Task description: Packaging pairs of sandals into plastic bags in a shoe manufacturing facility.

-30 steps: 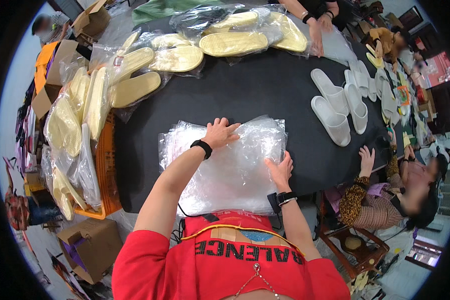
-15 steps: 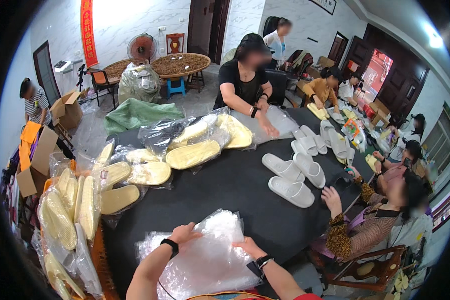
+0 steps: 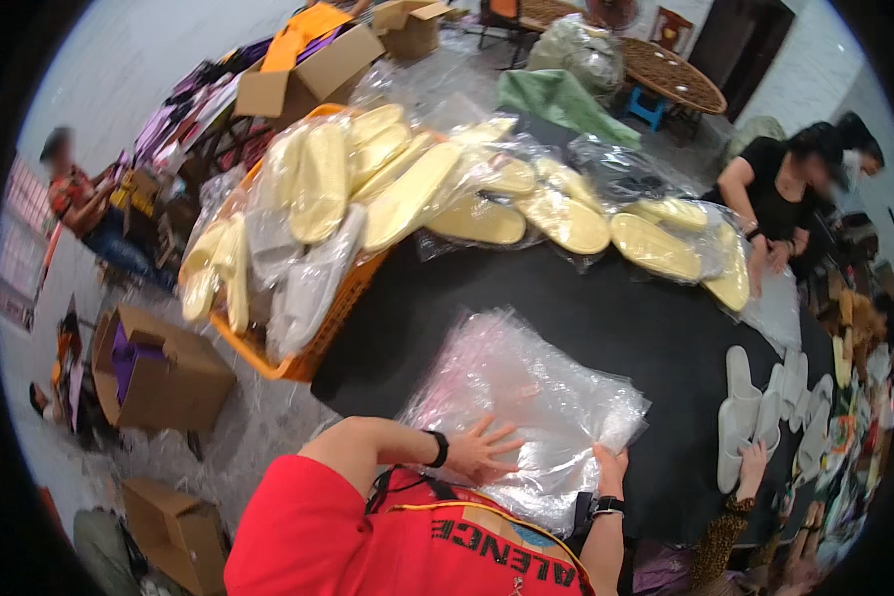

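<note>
My left grip (image 3: 482,452) is flat and open, palm down with the fingers spread over the near left part of a loose stack of flat, clear plastic bags (image 3: 536,387), at the lower middle of the frame. My right grip (image 3: 611,472) is at the stack's right edge, thumb against the creased film; the fingers are partly hidden, so I cannot tell whether they close on it. I wear a black band (image 3: 436,449) on my left wrist and a red short-sleeved top (image 3: 308,526). The stack lies on a black-covered bench (image 3: 666,328), its corners fanned unevenly. Up and left of it, an orange plastic basket (image 3: 346,310) is heaped with pale yellow slippers (image 3: 407,204) in clear wrappers and some grey ones. More wrapped yellow slippers (image 3: 566,221) run along the bench's far edge towards the upper right. At the right of the frame lie light grey open-toed slippers (image 3: 738,397), with a co-worker's hand (image 3: 753,467) at their near end, below it a leopard-patterned sleeve (image 3: 725,531). A person in a black top (image 3: 765,189) leans over the bench at the upper right. A brown cardboard box (image 3: 184,392) stands at the left of the frame, purple material inside.
</note>
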Tool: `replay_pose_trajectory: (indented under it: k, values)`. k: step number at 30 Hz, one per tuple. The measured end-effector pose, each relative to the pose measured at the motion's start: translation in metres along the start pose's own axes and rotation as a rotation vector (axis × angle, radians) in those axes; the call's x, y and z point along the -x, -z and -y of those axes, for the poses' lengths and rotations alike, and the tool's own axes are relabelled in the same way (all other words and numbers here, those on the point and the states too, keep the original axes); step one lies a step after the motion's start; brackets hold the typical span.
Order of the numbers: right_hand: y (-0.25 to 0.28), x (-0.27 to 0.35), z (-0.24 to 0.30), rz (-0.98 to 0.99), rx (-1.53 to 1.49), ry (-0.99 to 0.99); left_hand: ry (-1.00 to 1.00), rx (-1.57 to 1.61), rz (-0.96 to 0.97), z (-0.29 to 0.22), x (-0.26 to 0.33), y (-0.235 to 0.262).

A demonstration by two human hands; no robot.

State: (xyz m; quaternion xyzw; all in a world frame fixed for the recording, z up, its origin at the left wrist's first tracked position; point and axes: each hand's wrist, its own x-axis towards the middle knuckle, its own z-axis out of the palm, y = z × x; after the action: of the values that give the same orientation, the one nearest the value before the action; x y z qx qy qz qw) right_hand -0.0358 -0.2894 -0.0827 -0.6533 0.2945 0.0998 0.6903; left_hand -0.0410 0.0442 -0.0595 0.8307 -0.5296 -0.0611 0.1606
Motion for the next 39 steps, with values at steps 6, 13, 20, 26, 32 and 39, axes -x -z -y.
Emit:
replay_pose_trajectory:
  k: [6, 13, 20, 26, 32, 39]
  values:
    - [-0.048, 0.074, 0.016, -0.295, 1.334, 0.806, -0.004, 0.098, 0.004, 0.000, 0.007, -0.021]
    - [-0.065, 0.103, -0.066, 0.160, 1.640, 0.947, 0.096, 0.249, -0.089, 0.011, 0.007, 0.047]
    - [-0.067, 0.098, -0.068, 0.170, 1.548, 0.922, 1.337, -0.559, -0.577, 0.071, 0.133, 0.205]
    - [-0.064, 0.102, -0.061, 0.218, 1.475, 0.840, 1.397, -0.384, -0.680, 0.089, 0.220, 0.172]
    - [-0.067, 0.114, -0.059, 0.173, 1.478, 0.841, 1.026, -0.629, -0.801, 0.025, 0.166, 0.276]
    - [-0.093, 0.102, 0.031, 0.413, 1.467, 0.463, 0.839, -0.576, -0.689, -0.038, 0.055, 0.311]
